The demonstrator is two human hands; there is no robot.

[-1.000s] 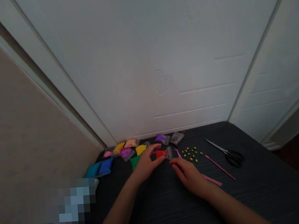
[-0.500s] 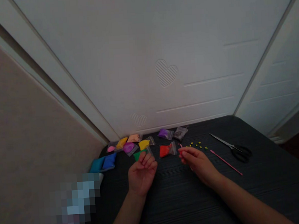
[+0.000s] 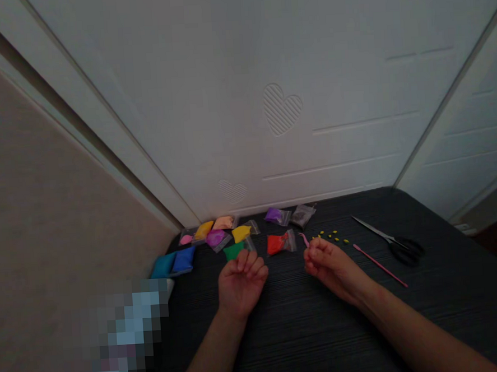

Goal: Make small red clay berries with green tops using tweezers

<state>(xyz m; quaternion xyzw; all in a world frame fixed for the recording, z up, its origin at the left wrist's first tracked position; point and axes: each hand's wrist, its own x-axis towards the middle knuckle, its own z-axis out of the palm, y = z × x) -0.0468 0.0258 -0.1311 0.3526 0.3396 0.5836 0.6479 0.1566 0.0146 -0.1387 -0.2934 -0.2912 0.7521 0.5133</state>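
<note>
My left hand (image 3: 243, 284) is raised above the dark table with its palm up. Its fingers curl in towards the thumb, and whatever may be between them is hidden. Just beyond it lies a bag of green clay-like material (image 3: 234, 251). My right hand (image 3: 331, 268) is closed on pink tweezers (image 3: 306, 241), whose thin bent tip sticks out above the fingers and points left. Behind the right hand several tiny yellow-and-green pieces (image 3: 336, 239) are scattered on the table. A bag of red material (image 3: 277, 243) sits between the two hands, farther back.
Black-handled scissors (image 3: 389, 240) and a thin pink stick tool (image 3: 379, 265) lie at the right. Along the back are yellow (image 3: 242, 233), purple (image 3: 274, 215) and grey (image 3: 303, 215) bags. Blue bags (image 3: 184, 259) rest at the left. A white panel (image 3: 209, 98) rises behind the table (image 3: 291, 329).
The view has shifted slightly, moving the scene a little right and up. My right hand has turned a little, and more of the tweezers shows. My left hand stays curled.
</note>
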